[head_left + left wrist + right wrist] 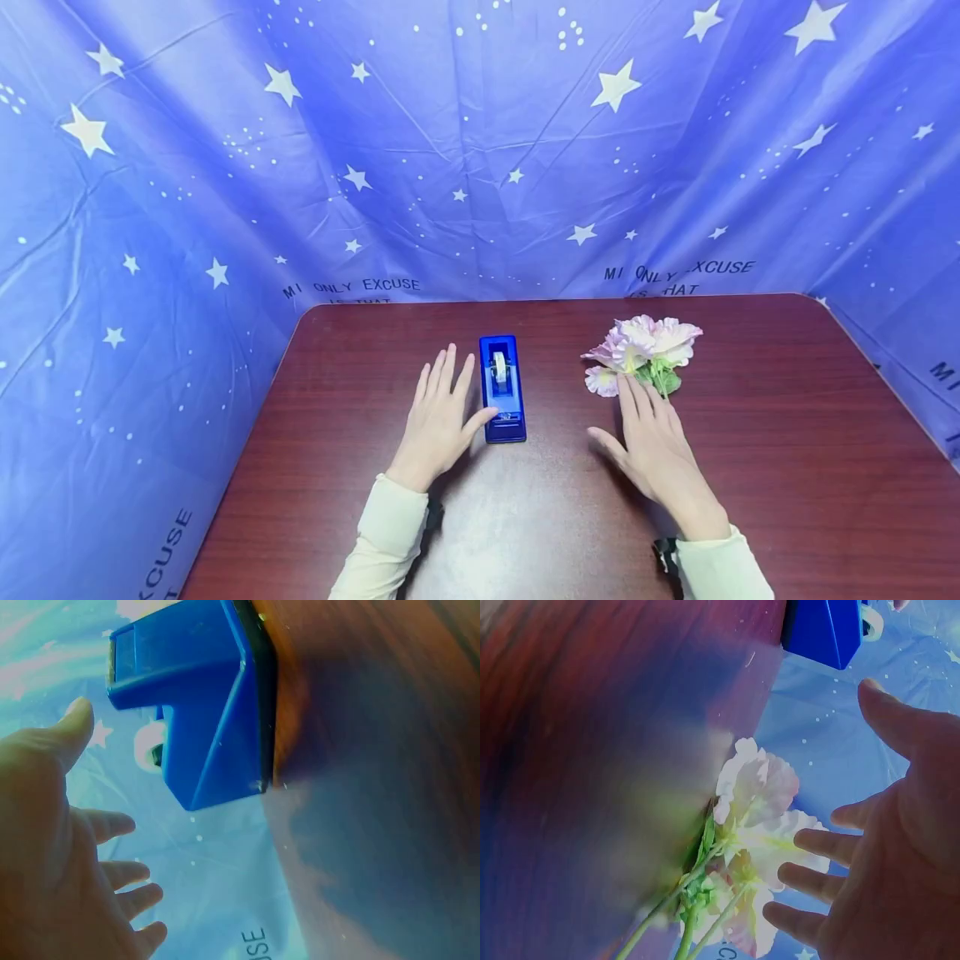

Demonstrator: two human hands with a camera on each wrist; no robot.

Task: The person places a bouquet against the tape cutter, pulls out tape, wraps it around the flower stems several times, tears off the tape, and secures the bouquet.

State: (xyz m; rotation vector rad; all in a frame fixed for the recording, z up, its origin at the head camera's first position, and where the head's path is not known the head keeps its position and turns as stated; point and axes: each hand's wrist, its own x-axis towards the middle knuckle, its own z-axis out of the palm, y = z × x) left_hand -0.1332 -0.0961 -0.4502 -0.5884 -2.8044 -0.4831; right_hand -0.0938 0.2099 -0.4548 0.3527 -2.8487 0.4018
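— Left grip [437,421]?
— Spread open beside the blue tape dispenser [510,402] on the counter [547,492]!
— And the right grip [654,446]?
— Outstretched too, near the pale flowers [641,340] lying right of the dispenser!

Our left hand [437,425] is just left of the dispenser [514,400], back up, fingers [448,375] straight, thumb [480,420] spread toward its near end. Our right hand [657,446] is well to the dispenser's right, fingers likewise extended, thumb angled toward it. Both forearms [388,525] reach in from the dispenser's near side.
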